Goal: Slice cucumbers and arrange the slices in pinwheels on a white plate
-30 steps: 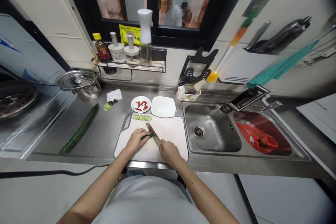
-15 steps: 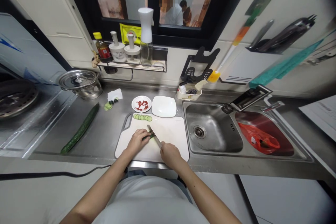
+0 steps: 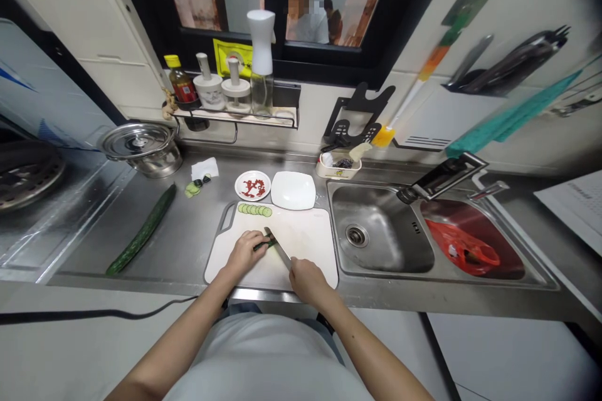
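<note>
My left hand (image 3: 248, 252) presses its fingers down on a short dark-green piece of cucumber (image 3: 261, 245) lying on the white cutting board (image 3: 305, 232). A knife (image 3: 281, 252) is gripped by its handle in my right hand (image 3: 305, 277), its blade slanting up and left against the cucumber, close to my left fingertips. Along the board's upper edge lies a row of overlapping cucumber slices (image 3: 254, 209). Behind the board stand a small plate with chopped red pieces (image 3: 253, 186) and a white square plate (image 3: 294, 190).
A whole cucumber (image 3: 142, 229) lies to the left, near cucumber scraps (image 3: 192, 188) and a white tissue (image 3: 205, 168). A lidded steel pot (image 3: 141, 150) stands behind. The double sink (image 3: 383, 260) is on the right, with a red plastic bag (image 3: 463, 249) in it.
The knife and right hand have shifted very slightly at the cucumber. My left hand keeps its place on the piece, and the view has moved a little.
</note>
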### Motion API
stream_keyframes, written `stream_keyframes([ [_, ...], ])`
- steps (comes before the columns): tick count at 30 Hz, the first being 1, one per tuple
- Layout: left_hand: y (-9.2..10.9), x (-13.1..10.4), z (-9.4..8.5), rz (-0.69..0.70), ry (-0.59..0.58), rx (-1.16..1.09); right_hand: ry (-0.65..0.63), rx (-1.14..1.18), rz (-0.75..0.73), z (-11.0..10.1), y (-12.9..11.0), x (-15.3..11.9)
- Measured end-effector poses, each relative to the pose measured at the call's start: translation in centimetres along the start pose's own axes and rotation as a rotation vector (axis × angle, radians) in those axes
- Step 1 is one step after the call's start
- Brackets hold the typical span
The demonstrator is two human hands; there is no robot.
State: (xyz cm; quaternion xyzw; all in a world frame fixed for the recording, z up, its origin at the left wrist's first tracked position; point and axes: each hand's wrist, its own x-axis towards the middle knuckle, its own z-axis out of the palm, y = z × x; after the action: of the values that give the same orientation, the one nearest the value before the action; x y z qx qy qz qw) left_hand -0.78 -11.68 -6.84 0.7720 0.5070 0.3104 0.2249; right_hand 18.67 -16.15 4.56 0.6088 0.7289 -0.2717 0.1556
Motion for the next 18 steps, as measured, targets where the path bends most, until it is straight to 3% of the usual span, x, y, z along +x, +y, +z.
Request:
stream_keyframes([
  [10,-0.1,0.0,0.0,0.004,0.002,0.012,0.053,0.004,-0.042,0.3,-0.7,2.1],
  [18,-0.1,0.0,-0.1,-0.004,0.001,-0.014,0.013,0.002,-0.021,0.4,0.0,0.8],
])
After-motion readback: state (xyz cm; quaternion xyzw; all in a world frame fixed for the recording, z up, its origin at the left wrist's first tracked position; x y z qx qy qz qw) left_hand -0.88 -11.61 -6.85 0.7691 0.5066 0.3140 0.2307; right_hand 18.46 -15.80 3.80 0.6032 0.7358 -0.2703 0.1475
